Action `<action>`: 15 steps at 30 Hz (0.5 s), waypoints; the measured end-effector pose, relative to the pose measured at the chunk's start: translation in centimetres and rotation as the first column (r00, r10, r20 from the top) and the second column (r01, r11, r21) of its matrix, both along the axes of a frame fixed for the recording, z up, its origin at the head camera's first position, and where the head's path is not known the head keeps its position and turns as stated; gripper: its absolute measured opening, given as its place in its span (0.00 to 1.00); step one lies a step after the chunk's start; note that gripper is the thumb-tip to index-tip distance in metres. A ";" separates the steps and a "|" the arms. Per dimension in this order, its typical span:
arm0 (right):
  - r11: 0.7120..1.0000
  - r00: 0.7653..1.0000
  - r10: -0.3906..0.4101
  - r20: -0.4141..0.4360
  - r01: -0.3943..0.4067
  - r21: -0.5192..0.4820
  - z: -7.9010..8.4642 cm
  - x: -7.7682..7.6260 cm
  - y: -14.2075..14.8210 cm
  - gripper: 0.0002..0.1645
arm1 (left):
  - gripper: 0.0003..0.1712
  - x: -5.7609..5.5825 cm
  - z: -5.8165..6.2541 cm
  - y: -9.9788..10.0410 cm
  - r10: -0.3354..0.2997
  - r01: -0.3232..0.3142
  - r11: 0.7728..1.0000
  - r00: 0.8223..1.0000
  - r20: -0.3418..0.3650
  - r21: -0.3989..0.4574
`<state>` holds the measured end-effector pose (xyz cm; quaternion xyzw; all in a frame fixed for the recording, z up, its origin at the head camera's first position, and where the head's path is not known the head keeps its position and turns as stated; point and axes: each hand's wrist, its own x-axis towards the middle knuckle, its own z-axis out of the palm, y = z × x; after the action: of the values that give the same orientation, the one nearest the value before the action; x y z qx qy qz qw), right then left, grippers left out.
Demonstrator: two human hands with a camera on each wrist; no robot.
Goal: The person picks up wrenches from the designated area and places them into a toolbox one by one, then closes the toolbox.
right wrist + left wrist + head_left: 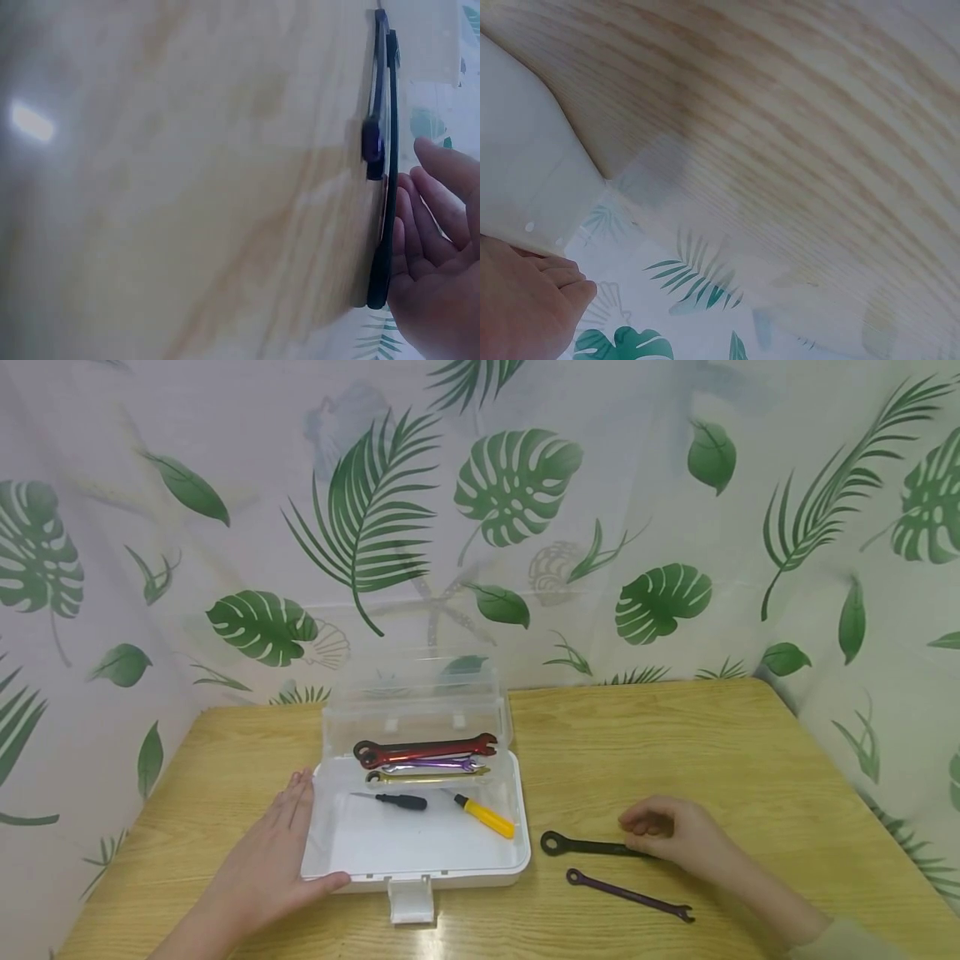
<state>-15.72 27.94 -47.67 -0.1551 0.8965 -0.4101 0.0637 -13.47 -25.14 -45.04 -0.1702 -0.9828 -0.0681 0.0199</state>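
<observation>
My left hand (266, 852) rests along the left side of a white toolbox (405, 852), fingers stretched along its wall and thumb at the front corner. In the left wrist view, its fingers (559, 274) lie against the white wall. To the right of the box, a black combination wrench (588, 846) lies on the table. Over its right end hovers my right hand (686, 839), hiding that end in the head view. The right wrist view has the fingers loosely bent beside the black wrench (391, 150), thumb apart from them. Nearer the front lies a dark purple wrench (630, 894).
Red wrenches (427, 749), a purple one (442, 763) and a gold one (427, 778) lie toward the box's back. A black-handled screwdriver (405, 802) and a yellow-handled tool (489, 818) lie inside. The clear lid (412, 693) stands raised; the front latch (411, 902) hangs down.
</observation>
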 end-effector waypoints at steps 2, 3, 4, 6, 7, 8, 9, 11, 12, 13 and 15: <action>1.000 1.000 0.018 0.001 -0.018 0.000 -0.2 0.0 0.1 0.14 | 0.76 0.0 0.0 0.0 -0.001 0.001 1.000 1.000 -0.002 0.000; 1.000 1.000 0.019 0.002 -0.019 -0.001 -0.2 0.0 0.1 0.15 | 0.77 0.0 0.0 0.0 -0.002 0.002 1.000 1.000 -0.002 0.000; 1.000 1.000 0.024 0.000 -0.024 0.000 -0.3 0.0 0.2 0.15 | 0.77 0.0 0.0 0.1 -0.003 0.003 1.000 1.000 -0.003 0.001; 0.999 0.999 0.040 -0.006 -0.040 -0.001 -0.5 -0.1 0.3 0.15 | 0.77 0.0 0.0 0.1 -0.007 0.007 1.000 1.000 -0.005 0.000; 0.999 0.999 0.046 -0.011 -0.046 -0.006 -0.5 -0.1 0.3 0.15 | 0.77 0.0 0.0 0.0 -0.008 0.008 1.000 1.000 -0.006 0.002; 0.998 0.998 0.056 -0.016 -0.056 -0.008 -0.6 -0.1 0.3 0.16 | 0.77 0.0 -0.1 0.0 -0.009 0.009 1.000 1.000 -0.008 0.004; 0.997 0.997 0.069 -0.028 -0.070 -0.013 -0.7 -0.1 0.3 0.16 | 0.77 0.0 -0.1 0.0 -0.009 0.009 1.000 1.000 -0.010 0.005; 0.996 0.995 0.093 -0.047 -0.094 -0.011 -0.8 -0.1 0.3 0.17 | 0.77 0.0 -0.2 0.0 -0.008 0.008 1.000 1.000 -0.013 0.007; 0.995 0.993 0.102 -0.058 -0.103 -0.005 -0.9 -0.1 0.3 0.17 | 0.77 0.0 -0.2 -0.1 -0.007 0.007 1.000 1.000 -0.013 0.010; 0.994 0.991 0.110 -0.070 -0.110 0.005 -0.9 -0.1 0.3 0.18 | 0.77 0.0 -0.2 -0.1 -0.007 0.007 1.000 1.000 -0.014 0.013; 0.992 0.988 0.128 -0.089 -0.126 0.027 -1.0 0.0 0.3 0.18 | 0.77 0.1 -0.3 0.0 -0.007 0.007 1.000 1.000 -0.011 0.014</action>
<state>-15.77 28.21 -48.66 -0.2297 0.8911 -0.3881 0.0510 -13.41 -25.18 -45.31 -0.1738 -0.9816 -0.0740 0.0264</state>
